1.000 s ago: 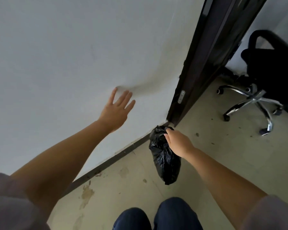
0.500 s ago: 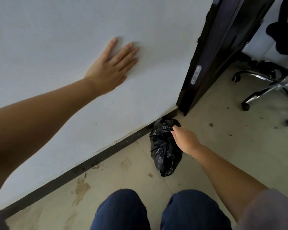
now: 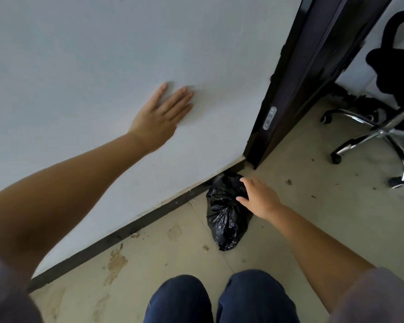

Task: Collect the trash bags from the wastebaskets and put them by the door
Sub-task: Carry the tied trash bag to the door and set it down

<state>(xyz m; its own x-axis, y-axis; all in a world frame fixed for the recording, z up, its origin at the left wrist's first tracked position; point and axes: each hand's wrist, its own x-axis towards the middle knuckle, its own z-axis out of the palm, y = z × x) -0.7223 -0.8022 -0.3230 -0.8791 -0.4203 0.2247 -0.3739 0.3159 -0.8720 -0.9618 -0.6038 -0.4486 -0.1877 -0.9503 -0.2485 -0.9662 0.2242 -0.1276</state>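
Black plastic trash bag (image 3: 226,213) on the floor (image 3: 313,217) at the wall's (image 3: 103,54) foot, seven o'clock of the door frame (image 3: 296,89); right hand (image 3: 260,198) fingers spread, gripping nothing, left hand (image 3: 160,115) flat on wall; withdraw gently so it stays put.

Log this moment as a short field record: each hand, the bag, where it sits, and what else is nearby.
left hand: flat on the white wall, fingers spread, holding nothing
right hand: open, fingers loose over the top of the trash bag; contact unclear, no closed grip
trash bag: black, tied shut, resting on the floor
bag location: against the dark baseboard, just beside the dark door frame
nearby: office chair with chrome base, past the doorway
person: crouched, knees at the lower edge of view
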